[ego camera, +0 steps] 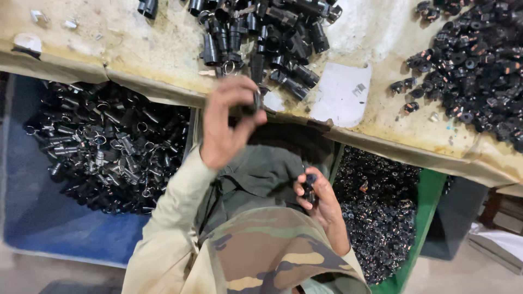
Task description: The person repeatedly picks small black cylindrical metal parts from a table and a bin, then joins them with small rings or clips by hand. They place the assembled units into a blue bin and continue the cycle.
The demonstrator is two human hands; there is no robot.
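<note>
Here we see our left hand [226,128] raised at the bench [163,54] edge, fingers curled round a small black part [255,102] just below the heap of black tubes [272,38]. Our right hand [321,201], low by the green bin [425,218], pinches another dark part [309,188].

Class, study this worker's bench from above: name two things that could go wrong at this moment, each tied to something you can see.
1. The left hand pinches a small black part at the table edge; it could slip into the blue bin of finished pieces below.
2. The pile of black tubes reaches close to that edge, so a sweep of the sleeve might knock some off.
</note>
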